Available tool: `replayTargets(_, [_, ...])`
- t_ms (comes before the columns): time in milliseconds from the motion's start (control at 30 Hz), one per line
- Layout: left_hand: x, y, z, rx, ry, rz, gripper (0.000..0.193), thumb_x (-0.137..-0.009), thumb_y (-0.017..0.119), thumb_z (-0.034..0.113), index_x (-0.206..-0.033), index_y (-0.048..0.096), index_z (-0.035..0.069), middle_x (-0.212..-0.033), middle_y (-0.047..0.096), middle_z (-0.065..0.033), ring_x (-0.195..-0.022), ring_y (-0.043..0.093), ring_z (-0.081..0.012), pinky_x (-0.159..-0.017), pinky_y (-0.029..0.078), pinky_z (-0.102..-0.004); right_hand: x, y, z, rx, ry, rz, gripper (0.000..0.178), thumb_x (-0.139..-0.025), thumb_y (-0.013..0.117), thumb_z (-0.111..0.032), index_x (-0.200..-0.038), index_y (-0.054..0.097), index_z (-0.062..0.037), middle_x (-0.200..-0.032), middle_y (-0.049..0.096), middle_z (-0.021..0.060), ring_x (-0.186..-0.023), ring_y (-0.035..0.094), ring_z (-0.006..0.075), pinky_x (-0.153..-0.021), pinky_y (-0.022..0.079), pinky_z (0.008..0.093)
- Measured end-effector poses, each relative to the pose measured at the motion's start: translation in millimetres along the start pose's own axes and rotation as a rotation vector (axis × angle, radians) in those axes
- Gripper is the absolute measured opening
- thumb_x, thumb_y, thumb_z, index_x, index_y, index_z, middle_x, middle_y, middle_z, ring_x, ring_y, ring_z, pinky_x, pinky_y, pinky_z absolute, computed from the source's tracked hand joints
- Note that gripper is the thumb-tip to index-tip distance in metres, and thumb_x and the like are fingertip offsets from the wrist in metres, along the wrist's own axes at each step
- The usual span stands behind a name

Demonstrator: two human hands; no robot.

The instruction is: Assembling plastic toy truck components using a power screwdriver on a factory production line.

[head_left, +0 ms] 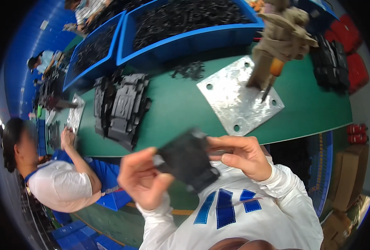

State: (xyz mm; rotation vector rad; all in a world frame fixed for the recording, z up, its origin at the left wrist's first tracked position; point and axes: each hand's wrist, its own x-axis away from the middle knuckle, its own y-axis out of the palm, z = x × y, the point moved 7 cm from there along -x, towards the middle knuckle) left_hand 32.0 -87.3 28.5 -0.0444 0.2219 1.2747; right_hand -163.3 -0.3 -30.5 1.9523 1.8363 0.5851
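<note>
In front of my chest I hold a flat black plastic part (189,160), tilted and slightly blurred. My left hand (144,178) pinches its left edge between thumb and fingers. On the opposite side, the fingers and thumb of my right hand (246,157) close on its right edge. Something thin and dark shows between those right fingers; whether it belongs to the part I cannot make out. Beyond my hands, on the green table (172,112), stand stacks of similar black plastic parts (124,106).
A metal plate (231,96) with a cloth-wrapped post (283,37) and an orange-handled tool (276,68) stands right of centre. Blue bins (189,39) of small black pieces line the back. Black scraps (189,70) lie before them. A co-worker (62,179) sits at left.
</note>
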Motion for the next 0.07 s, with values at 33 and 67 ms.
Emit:
replayTargets(33, [-8, -2, 9, -0.046, 0.030, 0.006, 0.054, -0.069, 0.080, 0.007, -0.115, 0.055, -0.008, -0.092, 0.065, -0.0107, -0.066, 0.062, -0.0125, -0.061, 0.051, -0.0222, 3, -5, -4, 0.028, 0.008, -0.051, 0.046, -0.092, 0.058, -0.004, -0.137, 0.050, 0.0017, -0.135, 0.055, 0.0203, -0.124, 0.055, 0.0288, -0.103, 0.047, 0.0427])
replayTargets(67, [-19, -16, 22, -0.276, 0.222, 0.010, 0.068, -0.067, 0.059, -0.005, -0.133, 0.045, -0.007, -0.119, 0.059, -0.0210, -0.053, 0.059, -0.0140, -0.050, 0.047, -0.0197, 11, -14, -10, 0.030, -0.012, -0.009, 0.046, -0.092, 0.058, -0.004, -0.137, 0.050, 0.0017, -0.135, 0.055, 0.0203, -0.124, 0.055, 0.0288, -0.103, 0.047, 0.0427])
